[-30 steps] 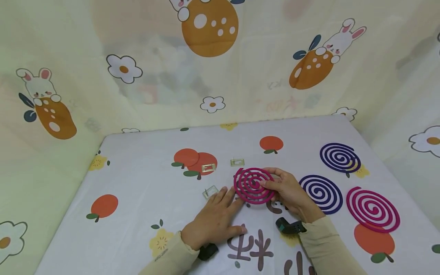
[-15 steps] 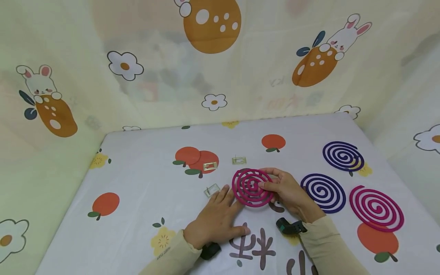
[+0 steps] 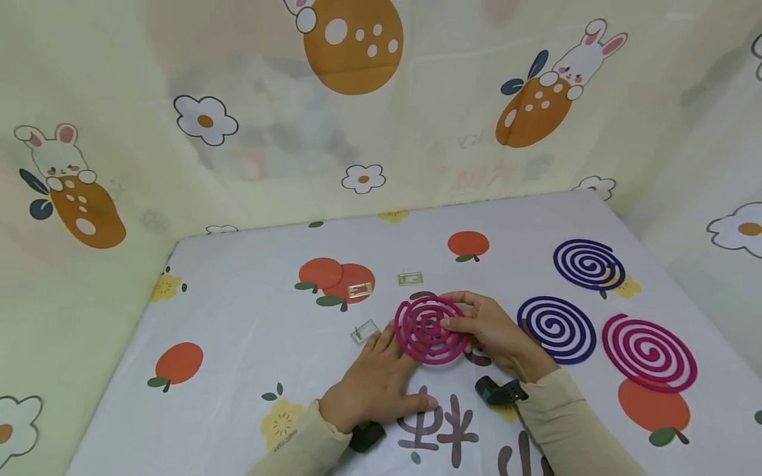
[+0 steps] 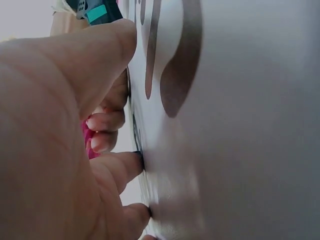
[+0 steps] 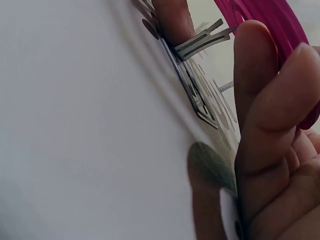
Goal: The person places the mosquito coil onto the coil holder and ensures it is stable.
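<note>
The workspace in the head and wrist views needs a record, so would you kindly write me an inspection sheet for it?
Surface: white tablecloth, printed with fruit, flowers and lettering.
Job's things: held pink coil; three small metal stands on the cloth; raised, forked metal prong near the held coil, contact unclear; at right, one loose pink coil and two dark blue coils.
Clutter: nothing seen.
Hands: left hand low, fingers extended, a fingertip by the prong; right hand pinches the held coil.
Cables: nothing seen.
Surroundings: cream printed fabric behind and at the sides.
</note>
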Demonstrator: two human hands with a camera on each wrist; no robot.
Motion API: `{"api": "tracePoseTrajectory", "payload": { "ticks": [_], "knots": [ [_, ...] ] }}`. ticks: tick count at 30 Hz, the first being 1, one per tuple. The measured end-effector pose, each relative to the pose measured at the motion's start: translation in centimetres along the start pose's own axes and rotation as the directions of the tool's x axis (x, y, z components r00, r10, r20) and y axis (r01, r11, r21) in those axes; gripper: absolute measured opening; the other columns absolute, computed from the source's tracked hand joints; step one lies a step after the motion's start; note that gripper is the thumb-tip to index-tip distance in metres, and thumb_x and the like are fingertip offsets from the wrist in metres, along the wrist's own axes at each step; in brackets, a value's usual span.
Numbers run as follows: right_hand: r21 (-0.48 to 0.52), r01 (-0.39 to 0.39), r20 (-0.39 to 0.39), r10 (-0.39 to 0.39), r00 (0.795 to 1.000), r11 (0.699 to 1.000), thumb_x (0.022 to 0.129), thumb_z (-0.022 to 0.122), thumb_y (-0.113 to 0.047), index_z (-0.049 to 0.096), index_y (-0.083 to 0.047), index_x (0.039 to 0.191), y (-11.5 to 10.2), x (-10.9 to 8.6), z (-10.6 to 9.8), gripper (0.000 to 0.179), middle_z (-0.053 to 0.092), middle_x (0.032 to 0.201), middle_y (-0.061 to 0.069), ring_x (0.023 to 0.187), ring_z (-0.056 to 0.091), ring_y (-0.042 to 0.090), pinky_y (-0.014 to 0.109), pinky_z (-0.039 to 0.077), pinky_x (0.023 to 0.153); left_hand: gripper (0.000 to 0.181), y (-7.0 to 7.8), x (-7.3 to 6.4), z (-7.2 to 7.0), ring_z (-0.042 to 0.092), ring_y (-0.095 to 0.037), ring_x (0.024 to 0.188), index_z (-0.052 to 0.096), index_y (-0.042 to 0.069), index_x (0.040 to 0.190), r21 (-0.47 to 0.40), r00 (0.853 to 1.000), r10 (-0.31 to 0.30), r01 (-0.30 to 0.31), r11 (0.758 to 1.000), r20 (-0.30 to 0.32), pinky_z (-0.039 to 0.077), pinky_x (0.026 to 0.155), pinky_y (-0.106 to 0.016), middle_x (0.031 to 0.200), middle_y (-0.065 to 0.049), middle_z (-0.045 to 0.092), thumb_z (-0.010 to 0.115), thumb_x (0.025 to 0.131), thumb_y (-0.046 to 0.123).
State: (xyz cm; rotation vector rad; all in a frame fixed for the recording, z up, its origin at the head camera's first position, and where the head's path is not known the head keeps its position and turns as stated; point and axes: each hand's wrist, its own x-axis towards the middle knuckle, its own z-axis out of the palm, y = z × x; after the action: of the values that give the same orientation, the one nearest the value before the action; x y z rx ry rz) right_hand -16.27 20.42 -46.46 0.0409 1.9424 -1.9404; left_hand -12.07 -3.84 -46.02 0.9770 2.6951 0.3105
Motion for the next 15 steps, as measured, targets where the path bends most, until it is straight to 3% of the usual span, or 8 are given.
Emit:
{"api": "tracePoseTrajectory", "payload": {
  "ticks": [15],
  "knots": [
    [-0.052,-0.015,0.023,0.016,1.000,0.999,0.095,0.075,-0.010,0.049,0.002,0.145,-0.03,0.09,0.37,0.058,0.071,0.077,0.005,0.048,0.052,0.010,0.019,0.045,0.047,0.097,-0.01,-0.18,0.00,0.014,-0.038,0.160,0.023,0.025,0.168,-0.015,1.000,0.012,-0.012,1.000,-0.005,0.021,0.125,-0.059,0.175,-0.010,0.014,0.060,0.092,0.072]
  ]
}}
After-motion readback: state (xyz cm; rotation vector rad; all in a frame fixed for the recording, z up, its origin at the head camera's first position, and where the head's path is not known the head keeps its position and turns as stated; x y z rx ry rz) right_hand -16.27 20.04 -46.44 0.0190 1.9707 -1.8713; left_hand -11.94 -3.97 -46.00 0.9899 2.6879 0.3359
